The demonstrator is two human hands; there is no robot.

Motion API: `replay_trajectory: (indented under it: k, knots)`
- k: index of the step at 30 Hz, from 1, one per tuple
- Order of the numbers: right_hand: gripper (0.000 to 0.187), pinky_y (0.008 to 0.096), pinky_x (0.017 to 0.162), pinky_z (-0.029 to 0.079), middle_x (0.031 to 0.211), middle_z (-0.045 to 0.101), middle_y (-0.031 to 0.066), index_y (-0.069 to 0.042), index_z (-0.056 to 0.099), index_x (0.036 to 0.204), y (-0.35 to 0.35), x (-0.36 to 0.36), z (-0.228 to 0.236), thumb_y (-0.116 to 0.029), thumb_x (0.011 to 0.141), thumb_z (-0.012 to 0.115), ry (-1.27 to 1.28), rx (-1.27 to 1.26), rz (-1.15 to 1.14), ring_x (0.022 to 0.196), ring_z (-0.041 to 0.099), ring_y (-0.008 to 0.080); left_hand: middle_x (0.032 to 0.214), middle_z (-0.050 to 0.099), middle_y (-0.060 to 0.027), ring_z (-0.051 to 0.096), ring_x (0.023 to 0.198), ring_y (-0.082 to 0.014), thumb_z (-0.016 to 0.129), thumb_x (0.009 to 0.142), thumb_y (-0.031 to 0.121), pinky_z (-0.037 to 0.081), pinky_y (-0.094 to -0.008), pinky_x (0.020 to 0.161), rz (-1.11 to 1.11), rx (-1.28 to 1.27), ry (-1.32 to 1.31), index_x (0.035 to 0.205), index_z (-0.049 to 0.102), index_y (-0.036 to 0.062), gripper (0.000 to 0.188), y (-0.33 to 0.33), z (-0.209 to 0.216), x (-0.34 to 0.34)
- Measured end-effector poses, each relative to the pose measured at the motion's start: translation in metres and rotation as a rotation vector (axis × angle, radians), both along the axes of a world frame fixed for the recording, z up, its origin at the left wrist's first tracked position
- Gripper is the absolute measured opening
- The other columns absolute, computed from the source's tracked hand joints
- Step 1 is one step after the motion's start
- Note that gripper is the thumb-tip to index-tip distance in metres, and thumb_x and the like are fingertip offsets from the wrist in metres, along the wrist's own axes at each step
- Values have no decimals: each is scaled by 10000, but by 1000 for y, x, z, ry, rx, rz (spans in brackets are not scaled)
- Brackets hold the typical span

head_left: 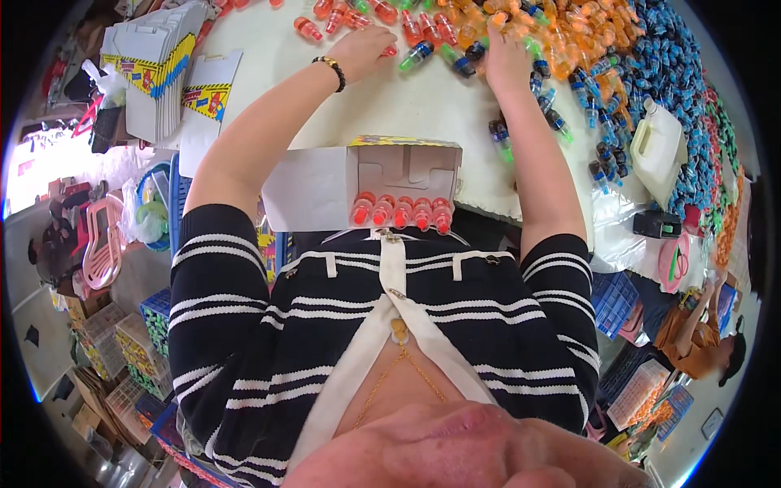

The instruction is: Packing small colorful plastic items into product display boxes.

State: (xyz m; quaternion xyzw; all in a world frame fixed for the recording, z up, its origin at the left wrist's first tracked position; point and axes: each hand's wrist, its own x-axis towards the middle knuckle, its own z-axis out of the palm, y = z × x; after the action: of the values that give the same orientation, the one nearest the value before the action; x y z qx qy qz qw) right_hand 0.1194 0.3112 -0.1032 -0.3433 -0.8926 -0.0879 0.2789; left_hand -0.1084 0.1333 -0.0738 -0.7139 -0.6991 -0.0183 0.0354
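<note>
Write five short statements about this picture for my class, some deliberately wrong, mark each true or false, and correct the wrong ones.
1. Five red bottles show in the open carton. True.
2. The right hand is inside the open carton. False: the right hand is beyond it, among loose bottles.
3. The left hand has its fingertips at a loose red bottle. True.
4. The white jug is left of the open carton. False: the white jug is to its right.
5. The dark beaded bracelet is on the right wrist. False: the dark beaded bracelet is on the left wrist.
</note>
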Motion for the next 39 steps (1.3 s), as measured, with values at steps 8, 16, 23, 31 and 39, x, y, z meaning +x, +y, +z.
replay_trajectory:
  k: [8, 16, 23, 31, 39]
  knots:
    - [283, 437, 795, 504, 1003, 607, 156, -86, 586, 1075, -13, -6, 23, -163, 802, 590, 191, -336, 252, 985, 597, 319, 971, 636, -92, 635, 846, -271, 579, 828, 156, 496, -372, 738, 375, -14, -649, 1091, 573, 117, 266, 4, 10, 9]
    - [277, 426, 796, 512, 996, 648, 134, -100, 636, 1002, -28, -28, 19, -244, 766, 650, -245, -475, 213, 957, 622, 314, 984, 589, -120, 610, 882, -291, 618, 791, 134, 489, -389, 740, -259, -100, 154, 1075, 572, 99, 290, 22, -1, 32]
    - [314, 407, 806, 506, 987, 657, 105, -162, 642, 1074, -38, 48, 71, -208, 765, 663, 85, -911, 171, 946, 613, 285, 988, 576, -153, 603, 858, -277, 636, 807, 179, 488, -370, 747, -225, 138, -329, 1088, 597, 66, 305, 8, 6, 28]
    - [347, 380, 765, 487, 903, 590, 76, -168, 615, 1130, -57, 153, 57, -169, 784, 635, -302, -314, 351, 900, 573, 250, 825, 593, 31, 473, 627, -37, 526, 945, 305, 412, -181, 583, 411, -8, -1534, 1111, 614, 41, 324, -67, 110, 84]
    - [361, 336, 754, 485, 918, 551, 26, -178, 626, 1099, -75, 133, 31, -98, 750, 584, -492, -9, 681, 924, 536, 208, 908, 590, 21, 475, 647, -4, 562, 940, 170, 420, -146, 609, 433, -256, -1519, 1180, 591, 67, 263, -118, 102, 130]
